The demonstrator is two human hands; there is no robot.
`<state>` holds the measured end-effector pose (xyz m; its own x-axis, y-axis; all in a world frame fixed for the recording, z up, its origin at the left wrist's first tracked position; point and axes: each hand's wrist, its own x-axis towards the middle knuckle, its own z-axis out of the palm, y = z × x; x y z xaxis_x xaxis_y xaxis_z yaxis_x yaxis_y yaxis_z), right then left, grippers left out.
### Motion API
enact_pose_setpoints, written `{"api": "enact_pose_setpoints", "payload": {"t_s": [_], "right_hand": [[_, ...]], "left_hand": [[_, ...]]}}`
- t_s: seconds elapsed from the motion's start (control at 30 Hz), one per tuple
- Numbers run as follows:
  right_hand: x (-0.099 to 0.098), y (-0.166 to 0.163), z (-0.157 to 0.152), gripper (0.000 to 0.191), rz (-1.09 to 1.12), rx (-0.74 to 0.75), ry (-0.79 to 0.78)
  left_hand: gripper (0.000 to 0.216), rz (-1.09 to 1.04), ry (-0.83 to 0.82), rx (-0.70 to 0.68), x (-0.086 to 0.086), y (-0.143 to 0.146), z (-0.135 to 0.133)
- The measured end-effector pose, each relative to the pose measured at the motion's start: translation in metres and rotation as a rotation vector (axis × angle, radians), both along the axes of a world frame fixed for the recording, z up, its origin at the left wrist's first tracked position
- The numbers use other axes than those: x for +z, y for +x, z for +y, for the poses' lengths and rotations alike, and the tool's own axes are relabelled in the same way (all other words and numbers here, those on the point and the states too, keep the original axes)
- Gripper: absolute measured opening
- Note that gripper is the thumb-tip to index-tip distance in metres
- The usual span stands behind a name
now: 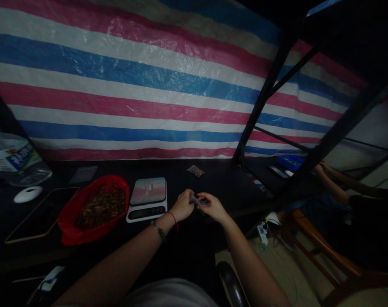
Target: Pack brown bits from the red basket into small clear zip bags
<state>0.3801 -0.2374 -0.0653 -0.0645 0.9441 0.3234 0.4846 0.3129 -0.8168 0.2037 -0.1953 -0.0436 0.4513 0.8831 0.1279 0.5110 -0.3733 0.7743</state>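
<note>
Makeshift packing workshop: striped tarp wall (132,85), scale (147,198), bag of dried goods (94,209).

My left hand (182,206) and right hand (213,206) meet over the table (219,183), a small packet (198,200) between them. Just left of my hands sits a kitchen scale (147,199), then a bag of dried pieces (96,209), then a tablet (40,213). A water bottle (16,157) stands far left. Another small packet (195,171) lies behind my hands. Another person's arm (333,181) rests far right.

Bare counter (219,181) lies open beyond the hands; the scale (147,198) and red bag (94,209) crowd the left, a black post (261,102) the right.
</note>
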Motion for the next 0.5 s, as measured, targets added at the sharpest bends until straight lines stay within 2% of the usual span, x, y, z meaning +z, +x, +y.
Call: {"api": "enact_pose_setpoints", "payload": {"t_s": [0.13,0.2,0.37,0.5], "right_hand": [[0.005,0.002,-0.001,0.023,0.002,0.019,0.02],[0.009,0.005,-0.003,0.019,0.013,-0.017,0.018],[0.013,0.009,-0.006,0.025,0.203,-0.137,-0.023],[0.014,0.0,-0.008,0.047,0.356,-0.104,-0.137]], "left_hand": [[0.025,-0.071,0.009,0.006,0.001,0.0,0.001],[0.018,-0.108,0.001,0.014,0.004,-0.002,0.002],[0.017,-0.245,-0.024,-0.022,0.017,-0.008,0.001],[0.02,-0.309,-0.006,-0.017,0.028,-0.008,-0.003]]}}
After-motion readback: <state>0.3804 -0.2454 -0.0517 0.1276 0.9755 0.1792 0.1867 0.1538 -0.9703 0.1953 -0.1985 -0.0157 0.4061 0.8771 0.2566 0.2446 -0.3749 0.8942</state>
